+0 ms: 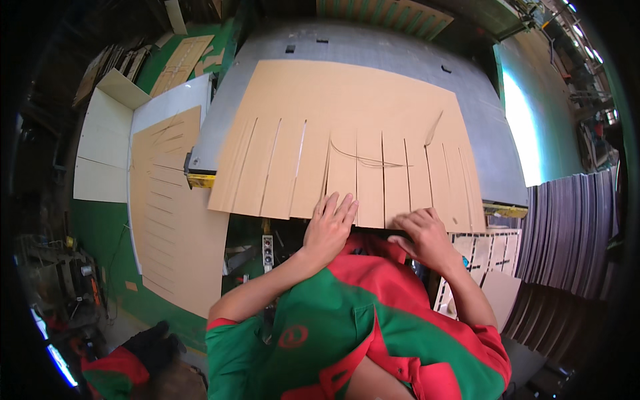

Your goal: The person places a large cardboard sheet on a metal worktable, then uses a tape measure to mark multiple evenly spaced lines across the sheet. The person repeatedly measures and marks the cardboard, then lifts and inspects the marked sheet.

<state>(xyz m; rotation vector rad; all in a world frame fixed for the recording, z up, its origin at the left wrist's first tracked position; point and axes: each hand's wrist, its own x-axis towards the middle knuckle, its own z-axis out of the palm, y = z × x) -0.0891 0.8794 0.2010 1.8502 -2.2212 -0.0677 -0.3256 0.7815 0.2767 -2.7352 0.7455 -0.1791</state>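
Observation:
A large brown cardboard sheet (353, 93) lies on a grey machine table in front of me, with a row of narrow slits running up from its near edge. My left hand (330, 223) rests on that edge near the middle, fingers stretched out on the board. To its right, my right hand (425, 233) touches the same edge with fingers slightly bent and thumb apart. Thin curled cardboard slivers (367, 159) lie loose across the slits, and another sliver (435, 128) sits further right.
The grey table (220, 127) extends behind the sheet. Left stands another slotted cardboard sheet (183, 233) on a white-topped surface. Stacked dark sheets (567, 233) rise at the right. A small button panel (268, 253) is below the near edge. Another person (120, 367) is at the lower left.

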